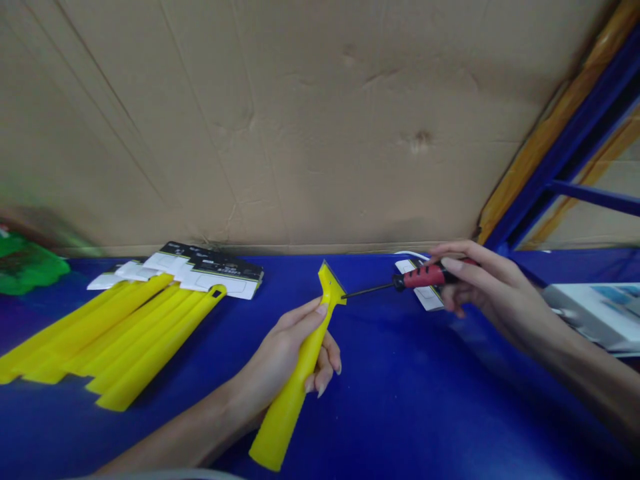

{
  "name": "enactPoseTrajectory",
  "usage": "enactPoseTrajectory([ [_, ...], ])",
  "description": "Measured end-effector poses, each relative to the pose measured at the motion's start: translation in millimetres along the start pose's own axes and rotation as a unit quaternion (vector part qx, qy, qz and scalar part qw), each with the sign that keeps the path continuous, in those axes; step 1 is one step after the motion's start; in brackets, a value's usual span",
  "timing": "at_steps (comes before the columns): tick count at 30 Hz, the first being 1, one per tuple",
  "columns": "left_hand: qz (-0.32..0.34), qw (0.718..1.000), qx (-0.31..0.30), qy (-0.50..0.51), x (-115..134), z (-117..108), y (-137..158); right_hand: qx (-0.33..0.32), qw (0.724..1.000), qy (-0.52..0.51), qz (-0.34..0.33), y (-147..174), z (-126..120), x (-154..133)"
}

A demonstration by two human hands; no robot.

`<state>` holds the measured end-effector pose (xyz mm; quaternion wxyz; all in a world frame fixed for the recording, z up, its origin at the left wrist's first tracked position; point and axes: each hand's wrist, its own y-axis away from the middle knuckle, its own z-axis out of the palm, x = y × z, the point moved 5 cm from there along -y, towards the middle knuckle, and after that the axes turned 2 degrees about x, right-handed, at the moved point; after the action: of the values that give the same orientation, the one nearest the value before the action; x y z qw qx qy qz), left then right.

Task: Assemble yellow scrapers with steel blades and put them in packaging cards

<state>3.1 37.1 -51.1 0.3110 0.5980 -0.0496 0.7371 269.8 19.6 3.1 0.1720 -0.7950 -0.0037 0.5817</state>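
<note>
A yellow scraper [303,363] with a thin blade along its flared head lies in my left hand [295,343], the fingers wrapped round its upper handle. The head points away from me and the wide handle end comes toward me. My right hand [483,283] grips a screwdriver [425,276] by its red and black handle. Its dark shaft runs leftward, with the tip at the scraper's head; whether it sits in a screw is too small to tell. Behind the screwdriver handle a small white card [430,298] lies on the blue table [400,393].
Several yellow handles [155,347] with black and white cards [220,270] lie fanned out at left. A green plastic item [27,263] is at the far left. A white box [600,313] stands at right, near a blue metal frame [555,147]. Cardboard [300,133] backs the table.
</note>
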Motion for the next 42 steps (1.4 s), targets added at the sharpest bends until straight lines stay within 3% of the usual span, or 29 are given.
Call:
enactPoseTrajectory([
  [3,-0.004,1.000,0.004,0.000,-0.9,-0.6,0.1,0.030,0.999,0.039,-0.012,0.4,-2.3,-1.3],
  [5,-0.005,1.000,0.007,-0.001,-1.6,-1.1,0.0,0.036,0.999,0.002,-0.039,0.3,-3.0,-3.7],
  [9,-0.009,1.000,-0.001,0.002,-1.7,-0.8,-0.5,0.034,0.999,0.019,-0.013,-1.3,-3.7,1.0],
  [11,-0.009,1.000,-0.003,0.001,-0.8,-0.6,-0.6,0.043,0.998,0.026,-0.038,-1.6,-4.9,-0.6],
  [13,-0.009,1.000,-0.001,-0.001,-0.1,-0.8,-0.6,0.031,0.998,-0.015,-0.058,-1.1,-4.2,-2.1],
  [17,-0.016,1.000,0.000,-0.004,-0.8,-1.4,-1.0,0.010,1.000,0.010,-0.005,0.1,-4.2,2.5],
  [20,-0.018,1.000,0.002,-0.005,-1.1,-2.0,-1.9,0.012,0.999,-0.001,-0.048,-0.2,-6.6,-2.0],
  [23,-0.023,1.000,-0.003,-0.004,-0.8,-1.8,-2.3,-0.007,0.999,-0.017,-0.039,-2.5,-4.3,-0.3],
  [26,-0.024,1.000,-0.010,-0.004,0.7,-0.7,-1.7,0.020,0.998,0.014,-0.056,-3.9,-4.3,0.0],
  [28,-0.025,1.000,-0.011,-0.005,1.5,-0.2,-1.4,0.032,0.996,-0.027,-0.082,-3.4,-4.8,-1.4],
  [30,-0.027,1.000,-0.009,-0.007,1.8,-0.2,-1.4,0.020,0.996,-0.056,-0.066,-2.8,-4.3,0.7],
  [33,-0.025,1.000,-0.007,-0.011,1.4,-1.1,-1.7,0.018,0.999,-0.002,-0.044,-2.0,-6.0,3.2],
  [38,-0.028,0.999,-0.011,-0.019,-0.5,-3.7,-1.6,0.042,0.994,-0.031,-0.095,-2.2,-9.7,-2.8],
  [42,-0.029,0.999,-0.015,-0.026,1.5,-2.6,-2.0,0.030,0.995,0.065,-0.070,-3.1,-6.4,-2.0],
])
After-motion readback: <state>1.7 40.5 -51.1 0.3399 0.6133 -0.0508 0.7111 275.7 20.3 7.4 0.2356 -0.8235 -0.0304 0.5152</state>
